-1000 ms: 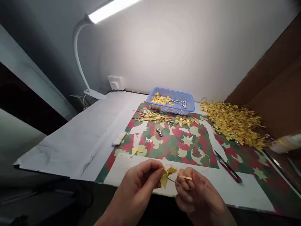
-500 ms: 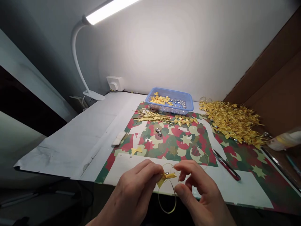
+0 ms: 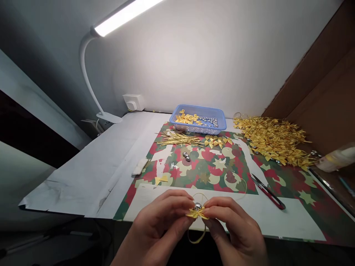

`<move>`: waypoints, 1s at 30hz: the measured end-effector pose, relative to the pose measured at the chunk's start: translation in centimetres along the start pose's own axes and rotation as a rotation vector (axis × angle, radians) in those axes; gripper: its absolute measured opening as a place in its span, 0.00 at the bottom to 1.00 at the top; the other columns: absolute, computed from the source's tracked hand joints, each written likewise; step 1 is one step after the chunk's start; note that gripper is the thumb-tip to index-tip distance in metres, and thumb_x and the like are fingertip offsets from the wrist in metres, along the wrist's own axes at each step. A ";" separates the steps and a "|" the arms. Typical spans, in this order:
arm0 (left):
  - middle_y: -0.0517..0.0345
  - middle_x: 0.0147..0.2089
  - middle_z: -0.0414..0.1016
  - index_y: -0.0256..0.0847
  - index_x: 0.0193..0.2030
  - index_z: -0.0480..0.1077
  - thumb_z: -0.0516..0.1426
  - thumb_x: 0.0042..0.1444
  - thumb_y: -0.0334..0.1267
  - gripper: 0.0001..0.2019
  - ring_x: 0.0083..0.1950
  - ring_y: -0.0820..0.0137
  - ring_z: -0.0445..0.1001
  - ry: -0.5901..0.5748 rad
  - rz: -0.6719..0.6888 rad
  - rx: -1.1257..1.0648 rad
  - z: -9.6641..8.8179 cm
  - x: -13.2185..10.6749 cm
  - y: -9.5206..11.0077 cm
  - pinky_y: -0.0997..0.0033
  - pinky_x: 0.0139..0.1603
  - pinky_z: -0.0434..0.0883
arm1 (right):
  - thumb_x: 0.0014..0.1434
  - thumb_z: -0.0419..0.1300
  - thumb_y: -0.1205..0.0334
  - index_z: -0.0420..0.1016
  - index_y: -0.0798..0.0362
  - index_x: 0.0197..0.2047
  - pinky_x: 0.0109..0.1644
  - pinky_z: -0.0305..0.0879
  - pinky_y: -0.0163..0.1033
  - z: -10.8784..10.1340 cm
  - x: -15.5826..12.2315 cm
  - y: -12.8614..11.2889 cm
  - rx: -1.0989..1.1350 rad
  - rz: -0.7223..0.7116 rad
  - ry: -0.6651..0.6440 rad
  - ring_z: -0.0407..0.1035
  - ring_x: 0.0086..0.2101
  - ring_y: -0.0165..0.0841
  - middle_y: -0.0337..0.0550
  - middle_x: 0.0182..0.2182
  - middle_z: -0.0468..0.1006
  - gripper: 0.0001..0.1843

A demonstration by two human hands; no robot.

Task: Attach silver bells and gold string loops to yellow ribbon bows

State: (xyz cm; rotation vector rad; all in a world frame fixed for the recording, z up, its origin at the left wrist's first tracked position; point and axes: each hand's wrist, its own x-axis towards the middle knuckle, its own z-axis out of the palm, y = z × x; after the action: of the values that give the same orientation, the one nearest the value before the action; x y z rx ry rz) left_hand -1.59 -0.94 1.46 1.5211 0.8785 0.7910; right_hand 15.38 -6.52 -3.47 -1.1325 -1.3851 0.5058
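Between my hands, at the table's front edge, is a small gold ribbon bow (image 3: 197, 213) with a silver bell (image 3: 198, 206) on top of it. My left hand (image 3: 163, 221) pinches the bow's left side between thumb and fingers. On its other side, the fingertips and thumb of my right hand (image 3: 231, 225) close on the right loop. A thin yellow cord (image 3: 197, 242) hangs in a loop below the bow, and another stretch of it curves behind. Part of the bow is hidden under my fingertips.
A blue basket (image 3: 198, 128) holding bows and bells stands at the back. In front lie gold twist ties (image 3: 179, 138), several bows (image 3: 217, 141) and some loose bells (image 3: 186, 156). Red-handled snips (image 3: 269, 194) rest at right, before a heap of finished bows (image 3: 273, 138). A lamp (image 3: 88, 74) stands at left.
My right hand has moved in from beside the bow and now grips its right side. The bow has tipped, so the bell shows more fully on top. The view has shifted slightly.
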 end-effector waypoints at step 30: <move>0.57 0.50 0.77 0.49 0.40 0.78 0.56 0.59 0.20 0.17 0.48 0.68 0.79 0.052 0.340 0.230 0.0 0.6 -2.4 0.79 0.40 0.77 | 0.60 0.67 0.52 0.75 0.50 0.41 0.27 0.63 0.29 0.9 0.7 0.0 0.790 0.667 0.003 0.69 0.20 0.20 0.32 0.30 0.72 0.12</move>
State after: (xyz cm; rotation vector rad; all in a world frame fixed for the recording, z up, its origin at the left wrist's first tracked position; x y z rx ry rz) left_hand -1.59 -0.25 -0.96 1.8916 0.7786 1.0044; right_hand 14.65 -5.62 -3.24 -0.8889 -0.6398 1.3820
